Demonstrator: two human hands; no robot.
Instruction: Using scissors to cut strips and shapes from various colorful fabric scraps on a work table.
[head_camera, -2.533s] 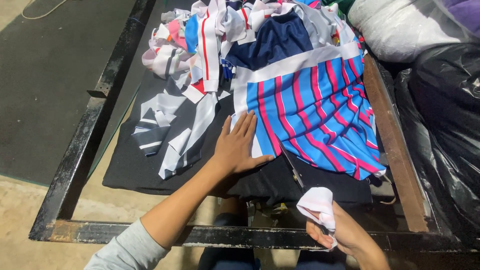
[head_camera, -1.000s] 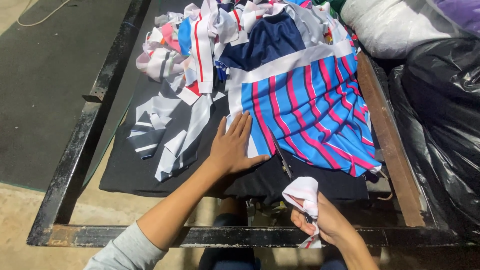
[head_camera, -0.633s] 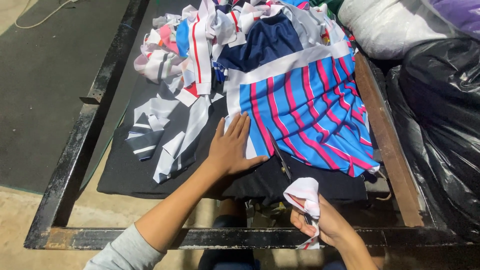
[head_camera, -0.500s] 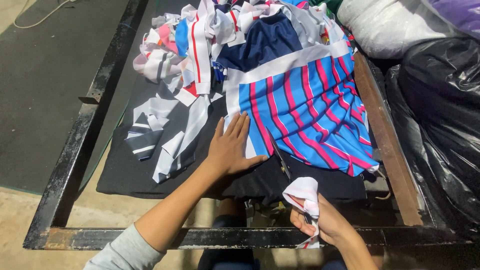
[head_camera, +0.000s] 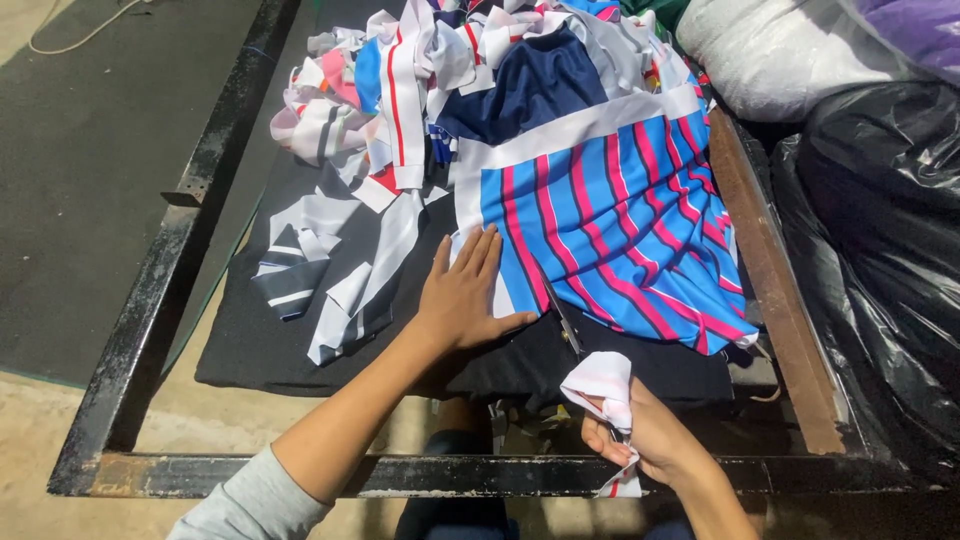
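Observation:
My left hand lies flat, fingers spread, on the near left corner of a blue fabric piece with pink stripes and a white border. That piece is spread over black cloth on the table. My right hand is at the table's near edge, closed around a bunched white scrap with thin pink lines. A thin dark tool, maybe scissors, lies on the cloth between my hands.
A heap of cut white, pink and blue fabric strips fills the far part of the table. Grey striped scraps lie to the left. The table has a black metal frame. Black plastic bags and a white sack stand at right.
My right hand with the white scrap has shifted a little left and nearer the table edge. My left hand has stayed flat on the striped piece.

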